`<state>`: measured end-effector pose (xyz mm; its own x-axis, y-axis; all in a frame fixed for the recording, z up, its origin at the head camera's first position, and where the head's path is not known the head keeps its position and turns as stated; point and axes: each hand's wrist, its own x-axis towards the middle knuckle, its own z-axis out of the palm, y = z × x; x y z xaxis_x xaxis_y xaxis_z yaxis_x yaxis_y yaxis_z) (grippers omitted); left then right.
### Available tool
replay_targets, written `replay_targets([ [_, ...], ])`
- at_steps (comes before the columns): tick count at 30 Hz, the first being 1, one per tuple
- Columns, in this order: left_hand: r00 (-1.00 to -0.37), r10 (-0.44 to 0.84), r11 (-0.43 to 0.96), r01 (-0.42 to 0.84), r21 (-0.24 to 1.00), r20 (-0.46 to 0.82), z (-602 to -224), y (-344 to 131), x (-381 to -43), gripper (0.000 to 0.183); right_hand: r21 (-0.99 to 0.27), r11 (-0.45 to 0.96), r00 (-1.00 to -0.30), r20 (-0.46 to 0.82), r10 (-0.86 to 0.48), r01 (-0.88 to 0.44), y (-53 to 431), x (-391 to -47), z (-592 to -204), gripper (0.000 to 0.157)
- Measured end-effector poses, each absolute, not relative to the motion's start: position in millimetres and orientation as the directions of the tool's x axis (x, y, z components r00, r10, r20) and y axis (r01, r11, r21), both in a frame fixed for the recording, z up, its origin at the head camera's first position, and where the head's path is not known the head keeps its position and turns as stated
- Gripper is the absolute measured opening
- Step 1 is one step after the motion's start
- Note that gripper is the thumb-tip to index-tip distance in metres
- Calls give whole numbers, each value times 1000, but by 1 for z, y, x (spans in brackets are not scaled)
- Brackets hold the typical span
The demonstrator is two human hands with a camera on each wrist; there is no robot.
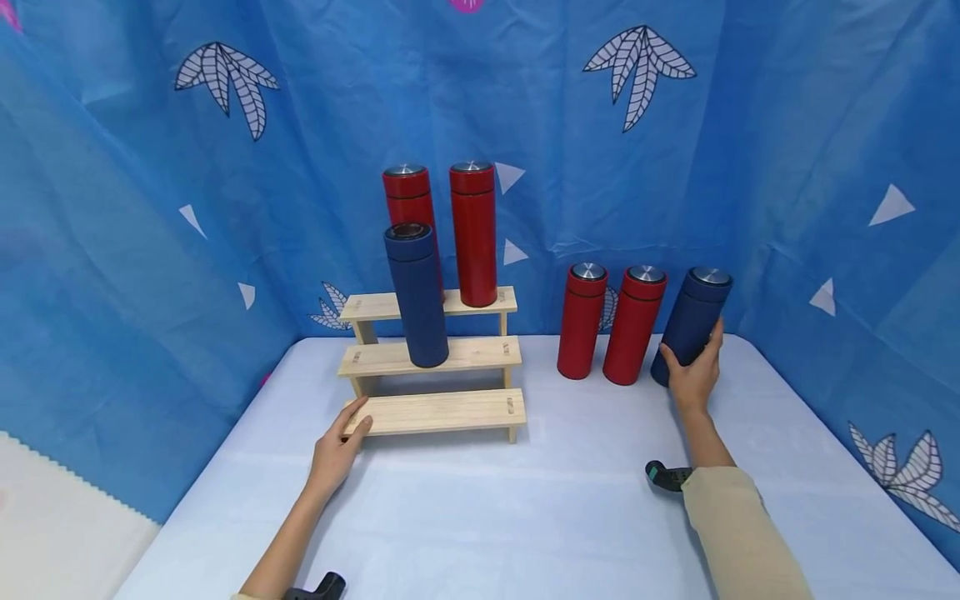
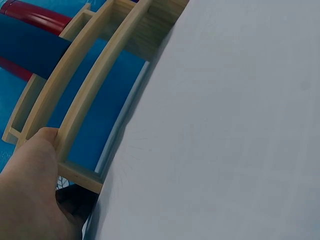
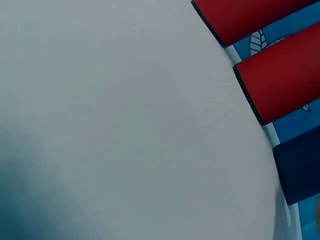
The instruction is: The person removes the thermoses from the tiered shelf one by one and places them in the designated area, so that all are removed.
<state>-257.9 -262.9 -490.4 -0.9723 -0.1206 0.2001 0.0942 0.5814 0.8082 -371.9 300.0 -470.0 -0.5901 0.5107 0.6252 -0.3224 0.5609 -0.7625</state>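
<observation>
At the right, my right hand (image 1: 693, 379) grips a dark blue thermos flask (image 1: 692, 321) that stands on the table, thumb on its left side and fingers on its right. Only the flask's lower part (image 3: 300, 165) shows in the right wrist view. My left hand (image 1: 335, 450) holds the left end of the lowest step of a three-step wooden stand (image 1: 442, 412); the left wrist view has the thumb (image 2: 42, 142) against the board's end. Another blue flask (image 1: 420, 304) stands upright on the middle step. Two red flasks (image 1: 474, 237) stand on the top step, one partly hidden behind it.
Two more red flasks, a left one (image 1: 581, 325) and a right one (image 1: 633, 329), stand between the stand and the held blue flask. A white cloth (image 1: 480, 517) covers the table. Blue printed curtains (image 1: 525, 92) hang behind and at both sides.
</observation>
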Motion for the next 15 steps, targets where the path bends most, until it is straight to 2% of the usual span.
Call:
replay_targets([
  [10, -977, -125, 590, 67, 805, 173, -484, -260, -257, 56, -767, 576, -605, 609, 513, -283, 298, -371, -473, 92],
  [15, -974, -132, 594, 69, 802, 182, -483, -261, -256, 56, -807, 528, -584, 570, 577, -266, 293, -367, -471, 83],
])
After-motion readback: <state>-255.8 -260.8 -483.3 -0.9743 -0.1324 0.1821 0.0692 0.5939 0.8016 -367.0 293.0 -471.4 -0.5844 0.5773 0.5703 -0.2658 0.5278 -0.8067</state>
